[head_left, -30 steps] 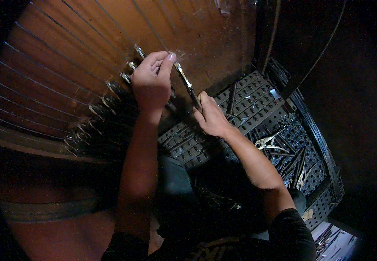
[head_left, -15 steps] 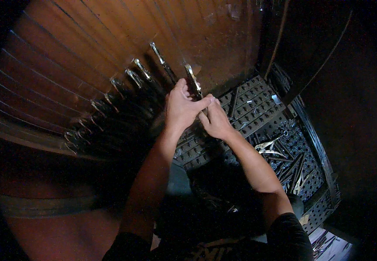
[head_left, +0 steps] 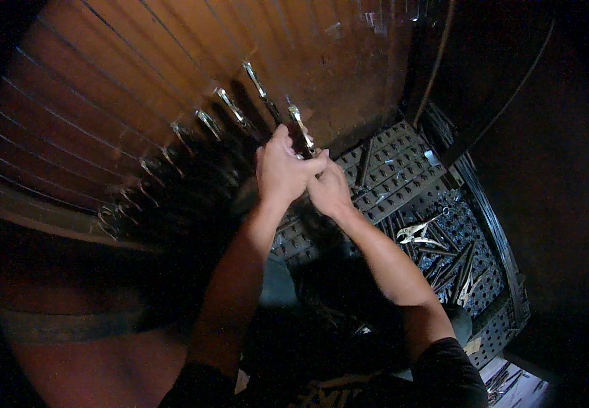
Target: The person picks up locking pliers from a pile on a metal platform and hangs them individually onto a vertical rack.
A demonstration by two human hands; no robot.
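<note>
My left hand [head_left: 282, 166] is closed, its fingers up along a narrow metal piece [head_left: 295, 115] with a bright upper end and a dark lower part. Against it, my right hand [head_left: 328, 187] grips the lower end, its thumb near the left thumb. The part inside the hands is hidden. Just left, a similar metal piece [head_left: 255, 78] stands upright, and another piece [head_left: 230, 105] follows beside it. Several more dark pieces with bright tips run in a row down to the lower left, below thin taut wires [head_left: 104, 24].
A perforated dark metal step [head_left: 403, 153] lies right of my hands. On the perforated plate beyond it rest locking pliers [head_left: 413, 232], a second pair of pliers [head_left: 468, 289] and several dark rods. A brown panel [head_left: 349, 75] stands behind. A white tray [head_left: 512, 384] holds small tools.
The right hand has moved slightly left and down with the gripped piece nearly in place. The neighbouring metal pieces on the left have shifted a little to the right.
</note>
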